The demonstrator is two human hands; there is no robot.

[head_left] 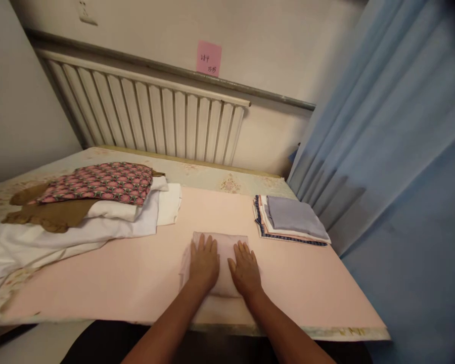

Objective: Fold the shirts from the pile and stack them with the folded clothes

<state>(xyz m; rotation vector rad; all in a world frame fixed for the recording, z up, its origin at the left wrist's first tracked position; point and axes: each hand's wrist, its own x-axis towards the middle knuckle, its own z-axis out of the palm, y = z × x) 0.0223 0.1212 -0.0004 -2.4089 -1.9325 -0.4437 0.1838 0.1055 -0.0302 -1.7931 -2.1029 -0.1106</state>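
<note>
A pale pinkish-lilac folded garment (223, 275) lies flat on the pink cloth (136, 280) at the table's near middle. On its left part rests my left hand (205, 260), open, palm down with the fingers pointing away from me. My right hand (245, 268) lies flat on the garment's right side, fingers slightly spread and the thumb out towards the left hand. Both palms hide part of the garment. A looser layer sticks out past its left edge. Which kind of garment it is, I cannot tell.
At the left lies a loose heap of clothes: a red patterned piece (102, 183), a brown one (56, 215) and white ones (117, 230). A stack of folded clothes (296, 217) sits at the right, beside a blue curtain (367, 131). Behind stands a radiator (155, 111).
</note>
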